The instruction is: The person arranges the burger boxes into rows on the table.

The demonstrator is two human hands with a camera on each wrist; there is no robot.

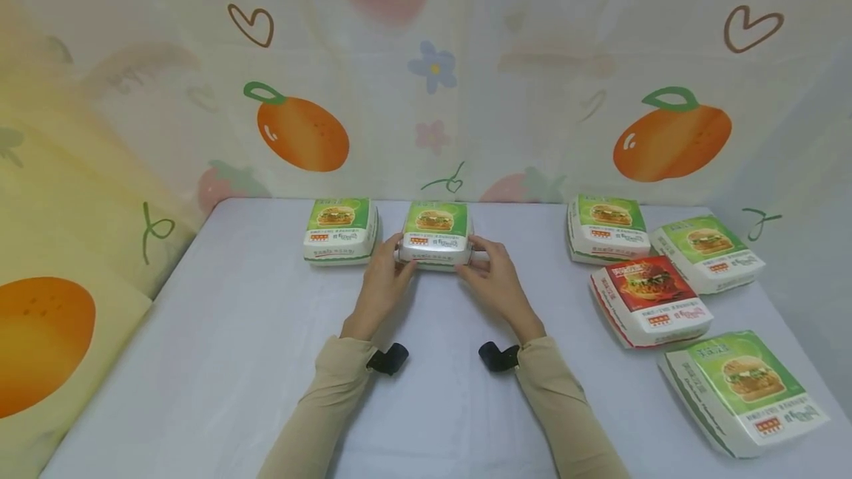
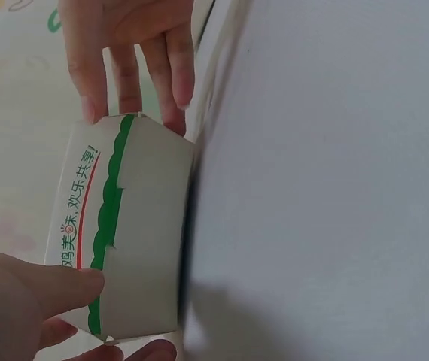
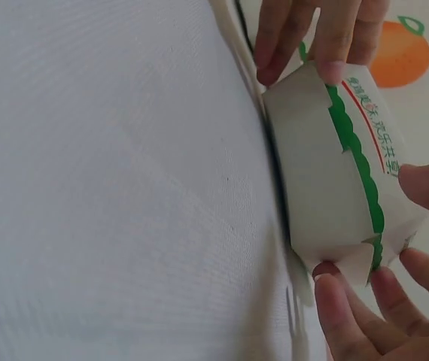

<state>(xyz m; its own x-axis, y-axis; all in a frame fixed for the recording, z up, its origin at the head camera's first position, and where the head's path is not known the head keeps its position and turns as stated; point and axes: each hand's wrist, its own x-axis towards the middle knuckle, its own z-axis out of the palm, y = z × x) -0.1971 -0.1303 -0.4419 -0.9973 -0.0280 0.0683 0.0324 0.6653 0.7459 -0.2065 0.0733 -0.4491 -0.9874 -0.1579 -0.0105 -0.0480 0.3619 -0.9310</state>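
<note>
A green-and-white burger box (image 1: pixel 435 231) stands at the table's back edge, between both hands. My left hand (image 1: pixel 384 283) grips its left side, with the thumb on the front face and the fingers round the side. On the opposite side my right hand (image 1: pixel 498 283) holds it the same way. The left wrist view shows the box's plain white lower front (image 2: pixel 147 241) below a green scalloped strip, close over the table. A matching green burger box (image 1: pixel 338 231) sits just left of the left hand.
On the right stand several more boxes: a green one (image 1: pixel 607 228) at the back, another green one (image 1: pixel 711 253) beside it, a red one (image 1: pixel 652 301) in front, and a green one (image 1: pixel 745 394) nearest the right edge. A patterned curtain (image 1: pixel 519 117) hangs directly behind the white table (image 1: pixel 200 361).
</note>
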